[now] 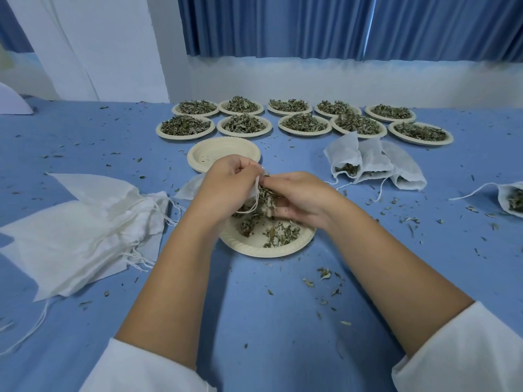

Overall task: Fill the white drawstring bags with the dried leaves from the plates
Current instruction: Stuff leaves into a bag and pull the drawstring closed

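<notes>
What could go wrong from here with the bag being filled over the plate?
1. The left hand pinches the bag at its mouth; leaves pushed in by the right hand may fall past it. Loose bits already litter the tablecloth.
2. The drawstring dangles among the leaves and could drag some off the plate.
3. The filled bags lie with mouths open; a nudge might spill them.

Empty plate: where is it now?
Head view, centre: the empty plate sits on the blue table just beyond the left hand, in front of the two rows of leaf-filled plates.
</notes>
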`<state>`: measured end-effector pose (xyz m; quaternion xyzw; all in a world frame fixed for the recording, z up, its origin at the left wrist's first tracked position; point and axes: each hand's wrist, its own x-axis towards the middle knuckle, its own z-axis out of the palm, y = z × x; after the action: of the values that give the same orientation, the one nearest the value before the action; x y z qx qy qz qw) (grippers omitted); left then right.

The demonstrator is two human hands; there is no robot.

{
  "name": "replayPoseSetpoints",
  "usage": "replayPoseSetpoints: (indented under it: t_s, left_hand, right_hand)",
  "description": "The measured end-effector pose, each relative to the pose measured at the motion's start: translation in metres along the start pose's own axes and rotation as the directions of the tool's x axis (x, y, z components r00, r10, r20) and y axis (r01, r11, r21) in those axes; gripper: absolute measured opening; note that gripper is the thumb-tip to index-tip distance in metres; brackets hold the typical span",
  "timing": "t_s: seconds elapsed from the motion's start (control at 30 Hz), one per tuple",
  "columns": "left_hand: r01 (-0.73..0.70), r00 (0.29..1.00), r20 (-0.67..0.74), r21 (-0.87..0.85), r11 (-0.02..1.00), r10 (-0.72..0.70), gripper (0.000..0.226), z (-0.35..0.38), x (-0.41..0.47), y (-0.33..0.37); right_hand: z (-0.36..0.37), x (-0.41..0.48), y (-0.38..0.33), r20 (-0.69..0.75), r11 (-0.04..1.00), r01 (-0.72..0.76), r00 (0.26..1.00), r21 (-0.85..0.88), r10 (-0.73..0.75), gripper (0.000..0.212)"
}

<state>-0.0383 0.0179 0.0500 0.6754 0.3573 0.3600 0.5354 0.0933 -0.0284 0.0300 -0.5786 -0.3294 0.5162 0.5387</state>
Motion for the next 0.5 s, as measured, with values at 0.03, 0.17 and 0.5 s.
replayPoseSetpoints:
  t_s: [0.03, 0.17, 0.5]
  left_hand:
    - [0.003, 1.000, 0.002, 0.000, 1.000, -0.003, 0.014, -0.0004, 0.0000, 0.0001]
    - [-0.030, 1.000, 0.007, 0.062, 0.998, 0.029, 0.016, 0.0000, -0.0001, -0.0016]
    - [-0.085, 0.995, -0.039, 0.196, 0.977, 0.094, 0.013, 0.0036, 0.0034, -0.0096]
  right_hand:
    - [0.0011, 0.0000, 0.0000, 0.006, 0.999, -0.007, 1.000, 0.035, 0.006, 0.011]
    - [0.0050, -0.0015, -0.0001, -0.043, 0.997, 0.041, 0.998, 0.067, -0.038, 0.010]
    - [0.0085, -0.0044, -0.0002, -0.224, 0.984, 0.124, 0.963, -0.126, -0.150, 0.017]
